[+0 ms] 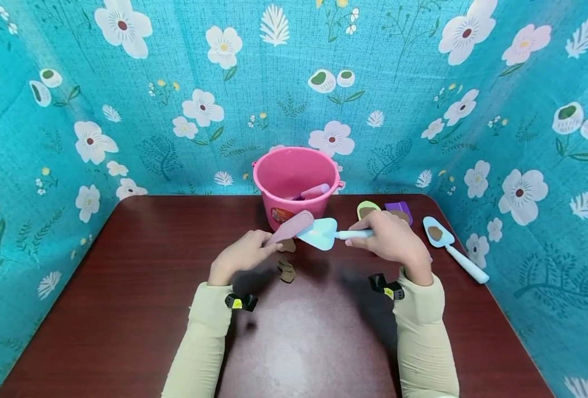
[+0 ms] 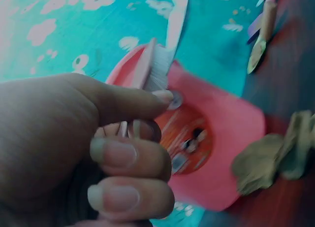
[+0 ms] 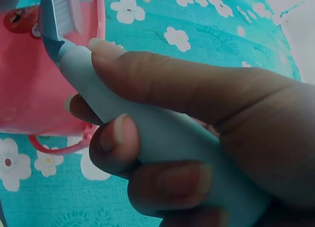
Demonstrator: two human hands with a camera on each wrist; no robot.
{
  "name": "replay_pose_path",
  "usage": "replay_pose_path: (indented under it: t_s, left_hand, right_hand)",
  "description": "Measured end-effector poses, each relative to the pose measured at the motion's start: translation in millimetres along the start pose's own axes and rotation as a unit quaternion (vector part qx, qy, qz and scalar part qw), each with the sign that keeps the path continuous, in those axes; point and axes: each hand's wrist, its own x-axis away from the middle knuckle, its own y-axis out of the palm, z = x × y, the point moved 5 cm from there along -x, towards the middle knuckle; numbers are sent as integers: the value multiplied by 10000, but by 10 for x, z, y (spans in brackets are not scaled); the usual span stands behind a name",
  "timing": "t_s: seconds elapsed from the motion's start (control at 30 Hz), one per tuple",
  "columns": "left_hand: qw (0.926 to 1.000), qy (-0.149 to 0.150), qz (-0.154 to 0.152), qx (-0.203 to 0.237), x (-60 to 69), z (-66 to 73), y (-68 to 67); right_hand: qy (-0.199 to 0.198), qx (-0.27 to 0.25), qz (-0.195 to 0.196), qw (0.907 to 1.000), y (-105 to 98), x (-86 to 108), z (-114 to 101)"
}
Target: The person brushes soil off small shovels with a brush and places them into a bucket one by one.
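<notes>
My left hand [image 1: 244, 255] pinches a pink brush [image 1: 294, 225] with white bristles between thumb and fingers. My right hand [image 1: 390, 235] grips the handle of a light blue toy trowel [image 1: 318, 234], its fingers wrapped round it in the right wrist view. The brush bristles [image 3: 61, 13] lie against or very close to the trowel's blade. Both tools are raised over the table, in front of a pink bucket [image 1: 294, 171]. Inside the bucket leans a tool with a pale pink handle [image 1: 316, 191]. Brown clay-like lumps [image 1: 287, 272] lie on the table below the brush.
Right of the bucket lie a green-rimmed tool [image 1: 368, 208], a purple one [image 1: 399, 210] and another light blue trowel [image 1: 455, 249], each with brown material on it. The dark wooden table [image 1: 124, 309] is bounded by floral blue cloth [image 1: 174, 72] at back and sides.
</notes>
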Motion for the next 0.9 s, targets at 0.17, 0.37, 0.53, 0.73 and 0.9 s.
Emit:
replay_pose_path:
  t_s: [0.17,0.37,0.53,0.73,0.9]
  left_hand:
    - [9998,-69,210,-33,76,-54,-151]
    - [9995,191,-58,248,111,91,-133]
    - [9965,477,-359,583,79,270,10]
    - [9941,732,-587,538,-9,389,209]
    - [9961,567,-592,322,-32,340,224]
  right_hand:
    - [-36,-228,58,9997,-48,40,40]
    - [-102,-296,41,9995,-47,32,17]
    - [-101,-222,42,9997,-16,5,-34]
    - [-27,-252,-90,9996,29,-5,-101]
    - [-16,-176,-76,9998,33,-4,-94]
